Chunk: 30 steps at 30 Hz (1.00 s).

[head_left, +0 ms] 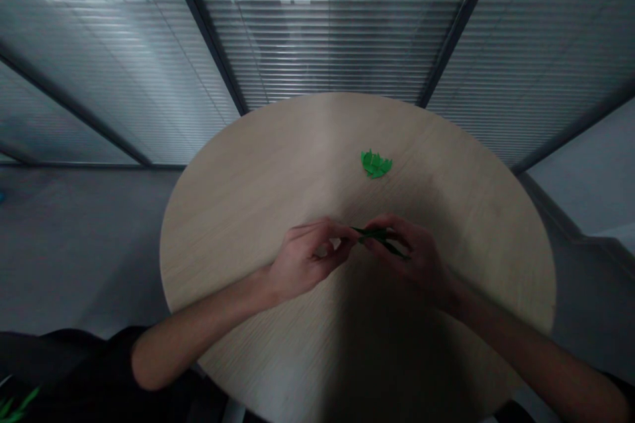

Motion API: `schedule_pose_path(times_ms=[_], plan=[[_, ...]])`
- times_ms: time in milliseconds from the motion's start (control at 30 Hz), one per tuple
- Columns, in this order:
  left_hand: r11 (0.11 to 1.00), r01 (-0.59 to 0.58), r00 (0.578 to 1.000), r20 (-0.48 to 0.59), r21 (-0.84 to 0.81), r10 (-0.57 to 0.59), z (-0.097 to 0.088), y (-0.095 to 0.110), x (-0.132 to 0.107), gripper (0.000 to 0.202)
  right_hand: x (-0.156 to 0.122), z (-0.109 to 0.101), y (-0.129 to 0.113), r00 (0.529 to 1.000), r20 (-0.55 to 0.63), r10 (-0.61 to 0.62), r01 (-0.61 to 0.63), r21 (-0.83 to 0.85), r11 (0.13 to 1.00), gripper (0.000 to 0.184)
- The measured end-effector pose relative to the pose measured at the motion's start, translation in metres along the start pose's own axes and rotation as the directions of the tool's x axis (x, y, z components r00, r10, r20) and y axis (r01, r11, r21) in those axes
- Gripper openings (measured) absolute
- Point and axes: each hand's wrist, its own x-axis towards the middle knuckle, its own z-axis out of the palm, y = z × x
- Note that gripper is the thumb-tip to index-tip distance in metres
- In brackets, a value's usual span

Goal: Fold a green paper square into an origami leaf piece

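Note:
Over the middle of the table, a thin, dark green leaf-like piece (380,235) spans the gap between my two hands. My left hand (310,252) pinches its left tip between thumb and forefinger, with the fingers curled into a loop. On the other end, my right hand (414,254) has its thumb and fingers closed around the piece. Its narrow points stick out below the right fingers; shadow hides the finer shape. Beyond the right hand lies a bright green cluster of jagged, leaf-like bits (376,164), flat on the wood and touched by neither hand.
The round, light wooden table (238,198) stands against glass partitions with blinds (327,46) behind it. Grey floor (74,231) shows at the left. Green leafy strands (20,403) poke in at the lower left corner. A dark shadow falls across the near tabletop.

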Motion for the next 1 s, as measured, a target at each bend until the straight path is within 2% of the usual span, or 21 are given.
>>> schedule_pose_path(times_ms=[167,367,533,667,800,1000], plan=[[0.997,0.083,0.996,-0.019,0.001,-0.083,0.0011,0.0030,0.0015,0.011,-0.0011,0.0003,-0.0004,0.998,-0.015,0.059,-0.059,0.030,0.998,0.008],[0.993,0.120,0.990,-0.073,0.003,-0.119,0.0028,0.0032,0.0013,0.009,0.0001,0.0016,-0.0022,0.990,-0.001,0.140,-0.140,0.067,0.988,0.011],[0.976,0.208,0.974,-0.079,-0.067,-0.213,0.0044,0.0055,0.0037,0.007,0.0006,0.0016,-0.0056,0.981,0.004,0.196,-0.196,0.102,0.975,0.014],[0.928,0.331,0.939,-0.038,-0.174,-0.342,0.0052,0.0063,0.0049,0.004,0.0022,-0.0005,-0.0086,0.968,0.027,0.250,-0.251,0.115,0.961,0.016],[0.838,0.458,0.885,0.059,-0.296,-0.462,0.0056,0.0044,0.0053,0.013,0.0037,-0.0028,-0.0077,0.948,0.043,0.316,-0.319,0.169,0.933,0.020],[0.726,0.543,0.831,0.144,-0.422,-0.537,0.0065,0.0040,0.0092,0.017,0.0047,-0.0024,-0.0019,0.929,0.042,0.368,-0.367,0.240,0.899,0.023]])
